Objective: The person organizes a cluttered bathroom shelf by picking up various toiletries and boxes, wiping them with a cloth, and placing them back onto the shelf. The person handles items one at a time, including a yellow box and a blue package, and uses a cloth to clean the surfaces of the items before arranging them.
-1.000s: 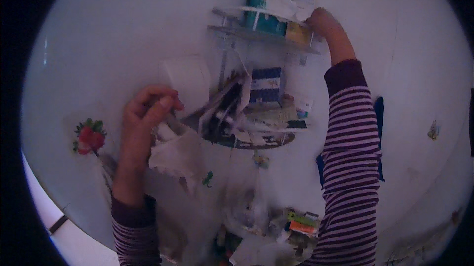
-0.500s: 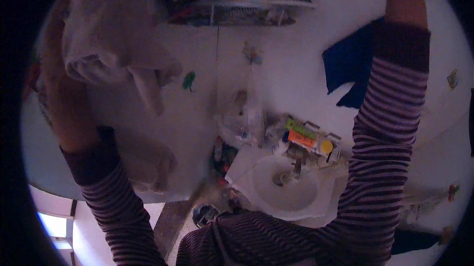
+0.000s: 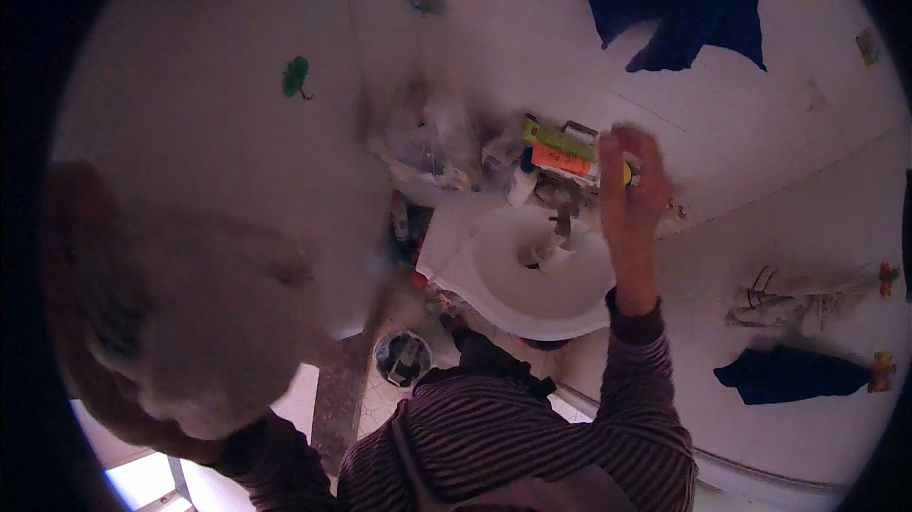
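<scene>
A bulky pale cloth (image 3: 209,312) hangs against my left forearm at the lower left, smeared by motion. My left hand (image 3: 81,199) is at its far-left edge; its fingers are blurred and partly hidden, but the cloth moves with it. My right hand (image 3: 635,175) is raised over the right rim of a white washbasin (image 3: 456,241), with fingers bent and a gap by the thumb. Nothing shows in it. Behind it, beside the tap (image 3: 560,227), are an orange and green package (image 3: 560,159) and a white bottle (image 3: 521,187).
A dark blue cloth (image 3: 679,9) hangs on the far wall. Clear plastic bags (image 3: 432,146) hang left of the basin. Another dark blue cloth (image 3: 793,374) hangs from a hook at right. A bin (image 3: 404,358) stands on the tiled floor.
My left arm has come down with the pale cloth. The right hand has dropped from beyond the top edge to above the basin. The view has shifted, and the loaded shelf has left it.
</scene>
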The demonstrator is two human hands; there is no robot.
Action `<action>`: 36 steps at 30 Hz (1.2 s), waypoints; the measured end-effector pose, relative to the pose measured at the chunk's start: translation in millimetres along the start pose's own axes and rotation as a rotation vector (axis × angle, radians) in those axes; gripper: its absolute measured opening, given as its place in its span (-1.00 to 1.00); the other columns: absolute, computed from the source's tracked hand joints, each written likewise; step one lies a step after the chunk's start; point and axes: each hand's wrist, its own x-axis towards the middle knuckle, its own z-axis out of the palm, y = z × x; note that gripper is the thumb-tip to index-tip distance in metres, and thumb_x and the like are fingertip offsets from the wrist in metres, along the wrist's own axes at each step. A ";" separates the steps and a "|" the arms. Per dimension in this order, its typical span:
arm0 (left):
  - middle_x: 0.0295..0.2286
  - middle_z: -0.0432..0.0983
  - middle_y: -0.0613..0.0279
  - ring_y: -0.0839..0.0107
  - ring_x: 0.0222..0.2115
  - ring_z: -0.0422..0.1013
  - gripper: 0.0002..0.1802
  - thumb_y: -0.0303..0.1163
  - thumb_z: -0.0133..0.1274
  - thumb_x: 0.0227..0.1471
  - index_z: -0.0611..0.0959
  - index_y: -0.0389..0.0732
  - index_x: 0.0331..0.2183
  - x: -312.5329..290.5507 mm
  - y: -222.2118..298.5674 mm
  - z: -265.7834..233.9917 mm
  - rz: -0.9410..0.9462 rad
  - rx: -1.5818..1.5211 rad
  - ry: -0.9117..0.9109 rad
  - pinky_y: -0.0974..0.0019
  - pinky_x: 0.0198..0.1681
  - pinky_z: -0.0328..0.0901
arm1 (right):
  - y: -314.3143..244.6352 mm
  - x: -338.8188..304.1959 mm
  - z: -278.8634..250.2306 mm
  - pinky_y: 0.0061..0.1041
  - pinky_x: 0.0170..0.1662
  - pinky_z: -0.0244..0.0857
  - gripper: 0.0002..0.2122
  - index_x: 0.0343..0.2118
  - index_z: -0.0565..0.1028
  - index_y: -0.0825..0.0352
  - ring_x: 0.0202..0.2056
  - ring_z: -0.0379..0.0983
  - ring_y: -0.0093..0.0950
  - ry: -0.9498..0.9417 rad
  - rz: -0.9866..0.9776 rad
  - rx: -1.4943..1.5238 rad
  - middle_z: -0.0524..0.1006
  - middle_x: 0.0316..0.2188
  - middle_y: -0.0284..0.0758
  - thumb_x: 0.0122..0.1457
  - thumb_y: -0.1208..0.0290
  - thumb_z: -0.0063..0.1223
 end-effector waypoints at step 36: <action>-0.47 0.52 0.21 0.45 -0.42 0.44 -0.93 -0.50 0.05 -0.04 0.56 -0.29 -0.42 -152.3 76.1 99.6 -1.274 -1.053 -0.219 0.39 -0.32 0.33 | 337.1 -386.7 52.4 -0.20 0.03 0.20 -0.41 -0.12 0.35 0.29 0.01 0.22 -0.17 -0.602 0.868 -0.376 0.35 -0.10 -0.16 -0.31 0.28 0.28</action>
